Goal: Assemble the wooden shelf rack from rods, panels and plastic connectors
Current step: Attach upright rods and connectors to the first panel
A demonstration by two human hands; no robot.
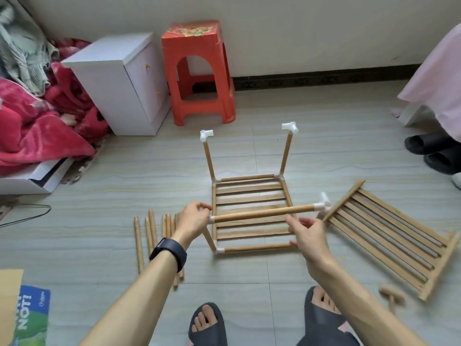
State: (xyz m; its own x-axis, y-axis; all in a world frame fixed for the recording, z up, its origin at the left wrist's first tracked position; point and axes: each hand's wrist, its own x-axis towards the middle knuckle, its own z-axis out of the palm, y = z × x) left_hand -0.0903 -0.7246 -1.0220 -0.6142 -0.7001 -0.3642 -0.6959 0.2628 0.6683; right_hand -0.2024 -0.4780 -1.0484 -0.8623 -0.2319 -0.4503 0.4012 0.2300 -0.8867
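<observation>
A bundle of loose rods (pixel 149 243) lies on the floor (pixel 99 176) just left of the half-built rack (pixel 249 196), which stands in the middle of the view. At the rack's near left corner, the left hand (pixel 192 221) curls its fingers round the left end of a rod (pixel 262 214), right above a short upright rising from that corner. The rod is held level across the rack's slatted base, above it. At the rack's right edge, the right hand (pixel 308 236) pinches the same rod between thumb and fingertips. A white connector (pixel 323 204) caps the rod's right end, just beyond the rack. A spare slatted panel (pixel 389 243) lies flat on the floor to the right of the rack, near it
</observation>
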